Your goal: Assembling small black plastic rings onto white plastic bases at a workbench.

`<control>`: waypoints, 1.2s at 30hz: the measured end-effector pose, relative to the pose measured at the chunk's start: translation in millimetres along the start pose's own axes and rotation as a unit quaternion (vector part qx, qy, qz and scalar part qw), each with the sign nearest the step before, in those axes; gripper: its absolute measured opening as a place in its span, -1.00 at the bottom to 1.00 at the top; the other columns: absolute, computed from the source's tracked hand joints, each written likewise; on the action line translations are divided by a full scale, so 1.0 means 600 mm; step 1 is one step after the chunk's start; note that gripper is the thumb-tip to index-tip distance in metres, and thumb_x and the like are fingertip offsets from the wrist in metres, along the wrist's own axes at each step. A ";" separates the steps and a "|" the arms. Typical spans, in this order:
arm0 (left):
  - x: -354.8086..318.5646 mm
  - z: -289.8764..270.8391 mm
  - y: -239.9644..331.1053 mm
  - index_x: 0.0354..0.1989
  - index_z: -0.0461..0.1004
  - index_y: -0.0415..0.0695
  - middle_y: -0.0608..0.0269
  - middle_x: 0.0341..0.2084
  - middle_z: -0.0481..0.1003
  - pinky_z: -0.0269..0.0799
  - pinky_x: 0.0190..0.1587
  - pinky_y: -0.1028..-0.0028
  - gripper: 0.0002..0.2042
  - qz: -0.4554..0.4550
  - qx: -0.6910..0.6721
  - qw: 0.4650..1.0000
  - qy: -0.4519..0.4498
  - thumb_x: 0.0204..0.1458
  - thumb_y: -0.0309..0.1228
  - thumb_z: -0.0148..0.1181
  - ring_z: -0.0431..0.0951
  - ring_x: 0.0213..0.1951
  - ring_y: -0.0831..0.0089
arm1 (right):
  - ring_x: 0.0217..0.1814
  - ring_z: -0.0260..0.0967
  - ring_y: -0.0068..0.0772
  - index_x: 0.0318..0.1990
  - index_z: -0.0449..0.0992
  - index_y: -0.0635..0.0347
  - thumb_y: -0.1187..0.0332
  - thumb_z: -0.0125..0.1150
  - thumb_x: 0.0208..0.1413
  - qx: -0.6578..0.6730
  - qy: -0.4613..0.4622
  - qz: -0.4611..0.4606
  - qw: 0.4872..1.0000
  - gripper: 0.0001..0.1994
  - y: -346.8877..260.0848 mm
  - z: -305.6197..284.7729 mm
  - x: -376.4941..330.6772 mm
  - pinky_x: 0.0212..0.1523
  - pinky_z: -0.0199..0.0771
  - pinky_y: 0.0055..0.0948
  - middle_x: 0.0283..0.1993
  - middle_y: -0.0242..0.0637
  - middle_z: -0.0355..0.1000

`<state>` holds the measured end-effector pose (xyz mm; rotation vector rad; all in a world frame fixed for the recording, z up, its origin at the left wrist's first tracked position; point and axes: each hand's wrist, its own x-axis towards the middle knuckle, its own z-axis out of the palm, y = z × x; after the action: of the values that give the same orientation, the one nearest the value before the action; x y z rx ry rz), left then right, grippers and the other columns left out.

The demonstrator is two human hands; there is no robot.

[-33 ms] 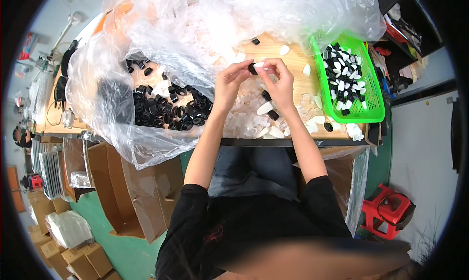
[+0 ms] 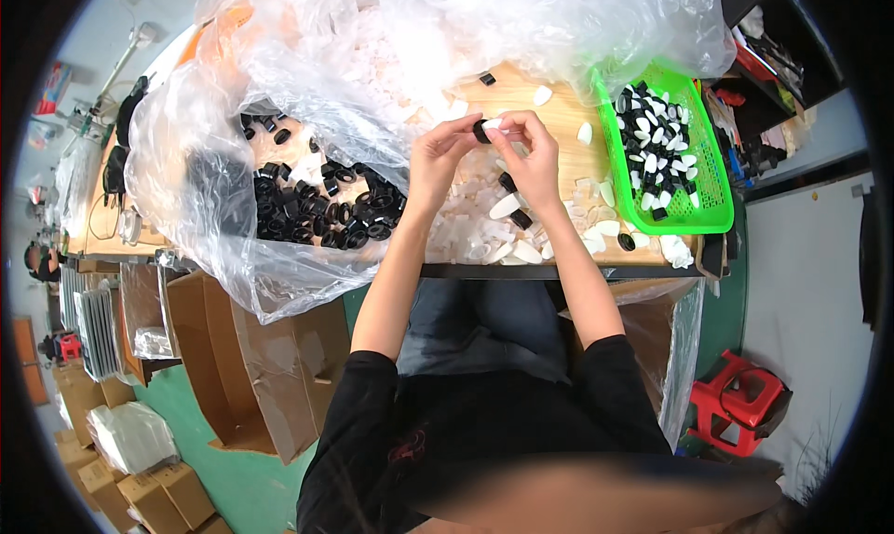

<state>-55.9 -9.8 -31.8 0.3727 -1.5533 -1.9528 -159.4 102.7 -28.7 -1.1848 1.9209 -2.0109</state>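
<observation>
Above the middle of the table, my left hand point(image 2: 437, 160) pinches a small black ring-like cap point(image 2: 480, 131). My right hand point(image 2: 533, 158) has its thumb and fingertips closed on a small white oval plastic piece point(image 2: 493, 123). The two parts meet between my hands; whether they are joined I cannot tell. Beneath and just in front of my hands lie loose white and translucent pieces point(image 2: 504, 206), with a few black caps among them. To the left, a clear plastic bag point(image 2: 307, 275) lies spread open around many black caps point(image 2: 289, 208).
A green basket point(image 2: 723, 194) at the right holds black-and-white parts. More clear plastic sheeting point(image 2: 559, 31) covers a heap of pale pieces at the back. Open cardboard boxes point(image 2: 284, 376) stand below the table's front edge, and a red stool point(image 2: 740, 404) is at the lower right.
</observation>
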 end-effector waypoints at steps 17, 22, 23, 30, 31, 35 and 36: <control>0.001 0.003 -0.002 -0.07 0.47 -0.37 0.22 -0.29 0.54 0.50 -0.16 0.58 -0.80 0.039 0.038 0.998 0.012 0.13 -0.67 0.09 0.55 -0.24 0.55 | -0.26 0.53 -0.51 -0.25 0.42 0.30 0.48 0.33 0.07 0.050 -0.018 0.040 0.998 -0.82 -0.006 0.008 -0.001 -0.21 0.53 -0.53 -0.29 -0.28 0.52; 0.002 0.003 -0.007 -0.09 0.44 -0.33 0.31 -0.36 0.47 0.46 -0.21 0.60 -0.81 0.074 0.065 0.994 0.046 0.13 -0.66 0.07 0.50 -0.30 0.60 | -0.21 0.52 -0.49 -0.05 0.26 0.24 0.52 0.38 0.00 0.096 0.001 0.029 0.995 -0.58 -0.005 0.010 -0.001 -0.17 0.51 -0.55 -0.24 -0.17 0.54; 0.003 0.005 -0.009 -0.10 0.44 -0.32 0.31 -0.37 0.47 0.46 -0.21 0.59 -0.83 0.082 0.067 0.993 0.057 0.13 -0.64 0.07 0.50 -0.31 0.59 | -0.21 0.52 -0.49 -0.05 0.26 0.24 0.52 0.38 0.00 0.095 0.001 0.029 0.995 -0.58 -0.005 0.012 -0.001 -0.17 0.51 -0.55 -0.24 -0.17 0.54; 0.000 0.001 0.009 -0.21 0.45 -0.30 0.29 -0.36 0.49 0.40 -0.19 0.58 -0.90 -0.010 -0.003 1.000 -0.010 0.15 -0.54 0.15 0.49 -0.33 0.58 | -0.19 0.49 -0.51 -0.04 0.21 0.19 0.59 0.34 0.01 0.184 -0.020 0.071 0.980 -0.56 -0.004 -0.001 0.004 -0.16 0.50 -0.55 -0.20 -0.18 0.50; 0.001 0.000 0.005 -0.21 0.45 -0.30 0.29 -0.36 0.49 0.40 -0.19 0.58 -0.90 -0.010 -0.004 1.000 -0.010 0.15 -0.54 0.15 0.49 -0.33 0.58 | -0.19 0.48 -0.52 -0.04 0.21 0.17 0.62 0.33 0.01 0.224 -0.037 0.108 0.968 -0.56 -0.007 -0.004 0.005 -0.13 0.49 -0.55 -0.19 -0.21 0.48; 0.000 -0.001 -0.002 -0.26 0.46 -0.29 0.25 -0.35 0.50 0.47 -0.18 0.54 -0.90 0.023 -0.004 1.000 -0.014 0.17 -0.50 0.14 0.52 -0.34 0.54 | -0.18 0.48 -0.53 -0.04 0.21 0.14 0.59 0.34 0.02 0.260 -0.020 0.123 0.957 -0.56 -0.010 -0.004 0.006 -0.15 0.48 -0.55 -0.20 -0.23 0.48; 0.000 0.000 -0.001 -0.25 0.45 -0.29 0.24 -0.36 0.50 0.50 -0.18 0.52 -0.90 -0.002 -0.020 1.000 -0.019 0.19 -0.49 0.13 0.54 -0.34 0.53 | -0.18 0.48 -0.53 -0.04 0.21 0.14 0.59 0.34 0.02 0.260 -0.019 0.124 0.958 -0.56 -0.009 -0.006 0.006 -0.15 0.48 -0.55 -0.20 -0.23 0.48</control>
<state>-56.0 -9.4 -32.2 0.3256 -1.5361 -2.0013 -161.7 104.6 -21.9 -0.7974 1.3113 -2.1373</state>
